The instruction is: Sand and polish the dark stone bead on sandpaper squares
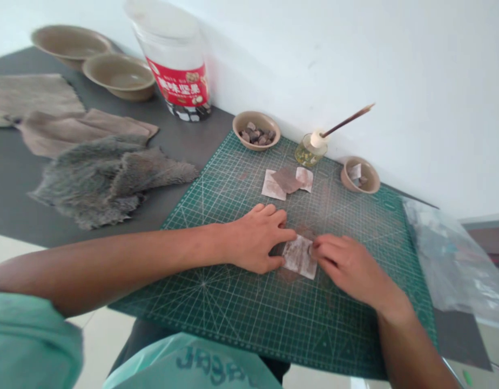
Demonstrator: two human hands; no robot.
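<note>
Hide offcuts [85,132] and a grey fur pelt [112,181] lie at far left on the dark desk [14,216], with two beige bowls [120,75] and a plastic jar with a red label [174,81] beyond them. On a green cutting mat [233,329], the left hand [255,240] spreads its fingers [274,216] unclenched, their tips just beside a brown-smeared white sheet [298,257] near the mat's middle. The right hand [346,265] curls its fingers [326,248] against the sheet's right edge; whether they pinch it or only press it cannot be told. Uneven pressure from the two hands could crease or tear so thin a sheet, and the smears could rub onto the mat. Farther off sit a bowl of stones [256,129], brown and white patches [287,180], and a glass jar of yellowish liquid [310,154] holding a brush [349,120], which a careless reach could tip. A bowl of scraps [360,175] and a plastic bag [447,254] close the right side, the bag liable to slide off the mat if brushed.
</note>
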